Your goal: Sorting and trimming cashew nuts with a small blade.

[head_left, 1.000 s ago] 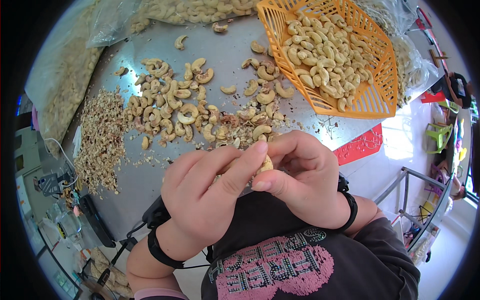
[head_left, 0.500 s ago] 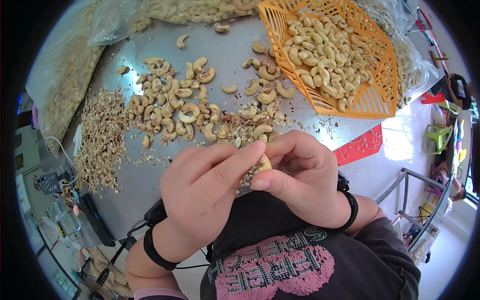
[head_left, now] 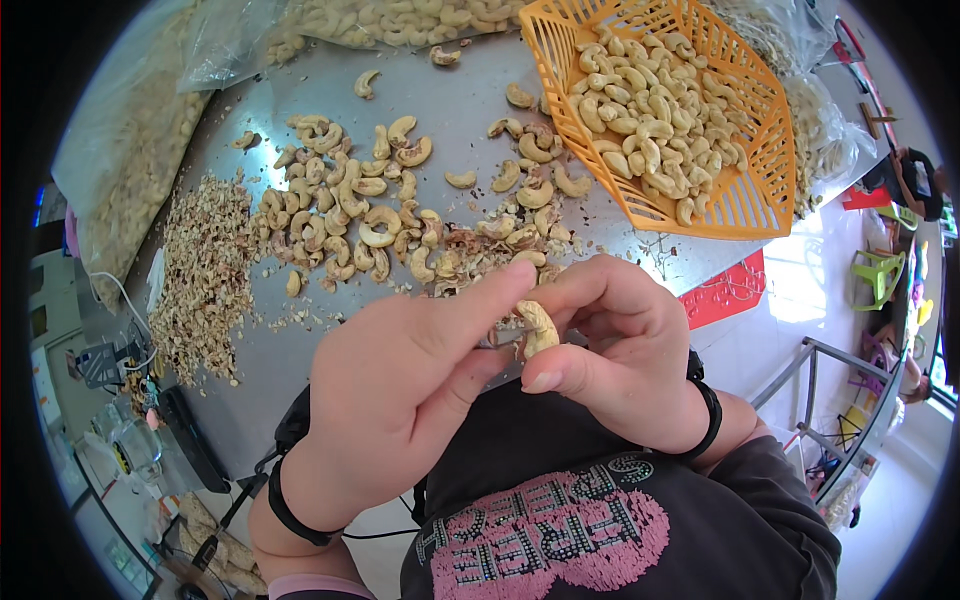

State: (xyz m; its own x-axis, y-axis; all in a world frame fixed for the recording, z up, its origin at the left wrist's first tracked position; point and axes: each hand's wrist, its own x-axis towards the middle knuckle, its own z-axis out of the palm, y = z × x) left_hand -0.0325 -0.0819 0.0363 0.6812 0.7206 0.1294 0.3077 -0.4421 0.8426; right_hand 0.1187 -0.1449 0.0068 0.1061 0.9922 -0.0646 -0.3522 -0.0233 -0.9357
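Between the thumb and fingers of my right hand [head_left: 630, 355] a pale, curved cashew nut [head_left: 539, 330] is pinched. My left hand [head_left: 400, 370] is closed on a small grey metal blade [head_left: 500, 334]; its short tip points at the nut, and most of it is hidden in the fingers. Just beyond the hands lies a heap of peeled skin flakes and cashews [head_left: 470, 262] on the metal table [head_left: 290, 370]. Further left spreads a group of unpeeled cashews [head_left: 335, 205] with brown skin patches.
An orange slotted plastic basket [head_left: 765, 190] full of pale cashews stands at the far right. Skin flakes [head_left: 205, 275] are piled at the left. Clear bags of cashews [head_left: 125, 170] line the left and far edges. A red stool [head_left: 725, 290] is beside the table.
My hands have drawn slightly apart, the left one turning. The cashew now shows more fully, and the metal tip has come into view beside it.
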